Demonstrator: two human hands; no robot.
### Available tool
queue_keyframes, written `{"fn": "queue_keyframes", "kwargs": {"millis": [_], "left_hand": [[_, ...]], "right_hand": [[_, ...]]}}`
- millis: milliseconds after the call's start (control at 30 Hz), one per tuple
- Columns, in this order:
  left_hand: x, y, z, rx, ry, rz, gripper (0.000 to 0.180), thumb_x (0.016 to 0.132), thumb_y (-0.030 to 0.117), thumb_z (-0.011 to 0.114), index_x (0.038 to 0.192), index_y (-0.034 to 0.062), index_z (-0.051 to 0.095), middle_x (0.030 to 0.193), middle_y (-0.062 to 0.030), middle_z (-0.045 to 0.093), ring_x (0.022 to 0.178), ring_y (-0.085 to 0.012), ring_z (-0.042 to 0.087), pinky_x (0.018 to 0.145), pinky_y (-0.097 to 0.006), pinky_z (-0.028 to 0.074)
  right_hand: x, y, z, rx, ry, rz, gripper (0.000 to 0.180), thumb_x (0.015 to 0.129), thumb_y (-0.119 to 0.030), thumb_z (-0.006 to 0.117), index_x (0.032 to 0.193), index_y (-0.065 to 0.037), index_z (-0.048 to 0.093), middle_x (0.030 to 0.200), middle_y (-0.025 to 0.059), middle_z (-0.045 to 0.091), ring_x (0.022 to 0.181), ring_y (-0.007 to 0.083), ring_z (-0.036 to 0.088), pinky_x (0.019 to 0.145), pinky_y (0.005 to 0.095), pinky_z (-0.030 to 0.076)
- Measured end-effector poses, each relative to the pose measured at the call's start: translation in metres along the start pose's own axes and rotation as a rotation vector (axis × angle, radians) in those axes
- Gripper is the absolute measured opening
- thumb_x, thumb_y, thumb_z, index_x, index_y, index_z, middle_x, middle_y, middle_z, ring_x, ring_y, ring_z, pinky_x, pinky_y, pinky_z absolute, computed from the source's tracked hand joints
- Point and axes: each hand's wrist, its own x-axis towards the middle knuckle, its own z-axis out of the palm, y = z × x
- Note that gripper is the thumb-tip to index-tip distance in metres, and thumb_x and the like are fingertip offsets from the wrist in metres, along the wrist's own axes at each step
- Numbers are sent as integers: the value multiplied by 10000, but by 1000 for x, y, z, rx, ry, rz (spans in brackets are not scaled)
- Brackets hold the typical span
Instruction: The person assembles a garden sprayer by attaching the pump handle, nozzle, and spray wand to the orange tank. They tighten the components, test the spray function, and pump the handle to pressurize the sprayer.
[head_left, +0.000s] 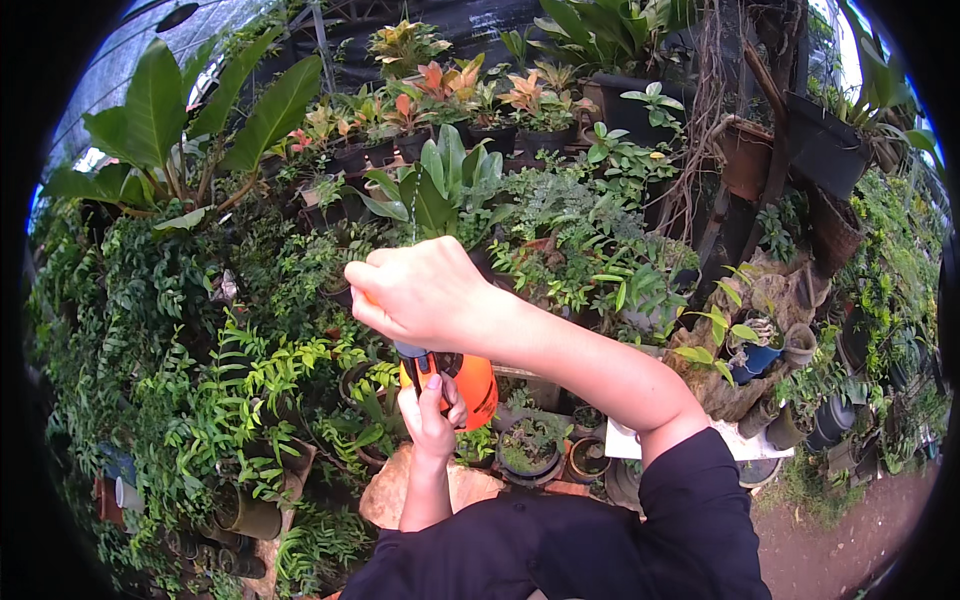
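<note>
Orange plastic forms the pump sprayer [478,385] that the left hand [430,420] grips, seemingly steadying it, beneath the right hand [425,290], closed over its top.

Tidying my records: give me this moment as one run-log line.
left hand: gripping orange bottle | right hand: closed over its top | water drops: beyond right hand | plants: around
</note>
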Motion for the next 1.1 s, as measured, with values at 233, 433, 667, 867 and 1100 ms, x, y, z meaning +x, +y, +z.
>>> {"fn": "queue_keyframes", "kwargs": {"millis": [233,433,667,867,1100], "left_hand": [[-3,-1,1,-13,-49,-93,359,986,281,438,738,22,461,501,-20,417,382,-82,355,378,-236,280],[-7,-2,14,87,-53,-62,396,984,328,435,726,28,447,475,-23,403,368,-83,336,364,-243,269],[-14,-8,17,61,-18,-139,388,978,318,424,717,31,451,468,-17,396,364,-81,336,363,-241,260],[-16,-7,28,94,-37,-20,389,982,310,426,709,33,445,468,-15,389,365,-85,351,360,-244,284],[-22,1,24,-15,-28,-33,362,985,278,429,735,17,459,503,-17,405,373,-82,342,373,-239,279]], "right_hand": [[-11,19,4,-28,-24,15,254,877,-306,564,765,-83,613,641,82,631,586,289,652,487,422,482],[13,20,-37,18,179,12,213,879,-276,577,777,-89,571,684,81,612,591,317,623,496,426,472],[-33,19,5,-35,-123,148,258,868,-273,566,754,-50,627,654,113,653,575,305,658,504,434,515],[-3,24,-43,3,232,38,225,871,-272,572,742,-87,564,646,83,600,590,305,628,487,427,467],[-27,-6,-17,2,-66,118,229,870,-267,572,740,-78,565,653,73,604,576,296,629,478,424,472]]}}
